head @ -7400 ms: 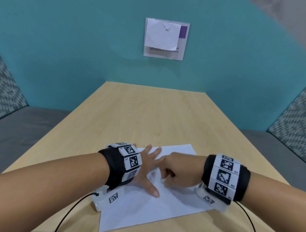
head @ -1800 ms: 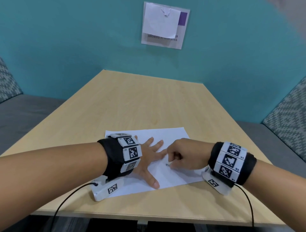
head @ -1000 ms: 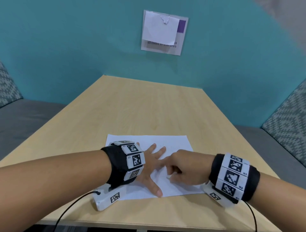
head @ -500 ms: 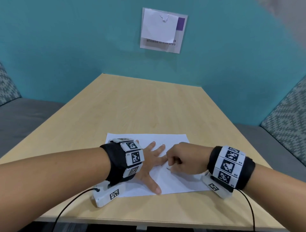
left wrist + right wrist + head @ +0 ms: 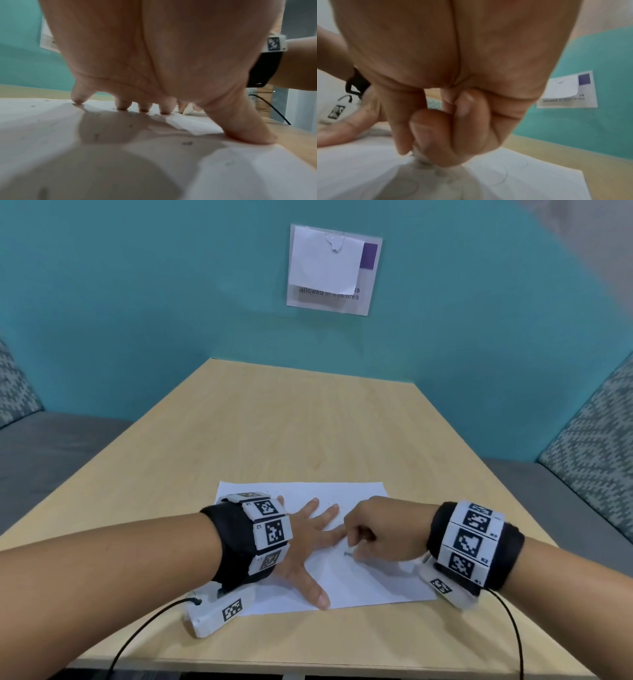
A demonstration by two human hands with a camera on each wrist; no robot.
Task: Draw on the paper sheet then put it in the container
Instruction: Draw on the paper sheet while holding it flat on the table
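Observation:
A white paper sheet lies flat near the table's front edge. My left hand presses on it with straight, spread fingers; the left wrist view shows the fingertips and thumb down on the sheet. My right hand is curled into a fist just right of the left fingers. It pinches a small drawing tool whose dark tip touches the paper; most of the tool is hidden inside the fingers. Faint drawn circles show on the sheet. No container is in view.
The light wooden table runs back to a teal wall bearing a sign. Grey benches with patterned cushions flank it on the left and right. Black cables trail from both wrist cameras over the front edge.
My right hand has made small shifts over the sheet with the tool tip on the paper. The left hand has stayed pressed flat in the same spot.

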